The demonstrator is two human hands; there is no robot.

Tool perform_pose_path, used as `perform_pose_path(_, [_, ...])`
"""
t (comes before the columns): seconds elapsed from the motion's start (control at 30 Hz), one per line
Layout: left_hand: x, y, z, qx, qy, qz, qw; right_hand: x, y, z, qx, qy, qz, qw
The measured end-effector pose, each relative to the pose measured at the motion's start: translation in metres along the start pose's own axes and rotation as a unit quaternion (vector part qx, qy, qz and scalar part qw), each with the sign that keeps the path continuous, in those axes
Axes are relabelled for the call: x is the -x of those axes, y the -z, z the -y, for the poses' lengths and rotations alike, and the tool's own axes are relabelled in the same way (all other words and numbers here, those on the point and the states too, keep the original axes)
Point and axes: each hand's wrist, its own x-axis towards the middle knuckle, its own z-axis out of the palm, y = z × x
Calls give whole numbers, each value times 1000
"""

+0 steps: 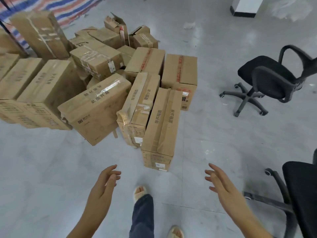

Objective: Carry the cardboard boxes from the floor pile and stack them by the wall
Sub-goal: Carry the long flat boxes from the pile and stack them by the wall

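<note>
A pile of several taped brown cardboard boxes [96,69] covers the floor ahead and to the left. The nearest box [161,127] is long and narrow and lies with its end toward me. A tilted box [97,109] leans to its left, and another narrow box [139,107] stands between them. My left hand [103,188] and my right hand [221,184] are both held out low in front of me, fingers spread, holding nothing. Both hands are short of the nearest box and touch no box.
A black office chair [267,78] stands at the right, and a second chair [300,194] is close by my right arm. A striped tarp [56,7] lies behind the pile. A white pillar base [245,7] is far right. My feet in sandals [140,190] stand on grey floor.
</note>
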Motion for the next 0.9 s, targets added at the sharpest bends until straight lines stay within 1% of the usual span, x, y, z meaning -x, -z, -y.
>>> perform_pose_path(0.13, [-91,-11,8,-40,44,29,998,-73,-28,0,16,-47,-15,999])
perform_pose_path(0.23, [-159,-20,24,-76,83,66,991,-134,-52,-10,38,-97,-10,995])
perform_pose_path(0.4, [-257,-58,60,-136,145,146,969,-224,-84,-50,60,-219,6,974])
perform_pose_path(0.5, [-306,-89,97,-149,209,153,954,-274,-100,-82,60,-269,9,961])
perform_pose_path(0.63, [-353,-142,158,-122,285,131,942,-341,-128,-134,71,-286,27,955])
perform_pose_path(0.73, [-369,-175,207,-98,318,146,932,-367,-153,-175,13,-294,25,955])
perform_pose_path(0.8, [-370,-187,234,-63,331,161,928,-373,-165,-199,-22,-292,34,956])
perform_pose_path(0.9, [-366,-195,254,-12,343,152,927,-375,-176,-220,-54,-292,51,954])
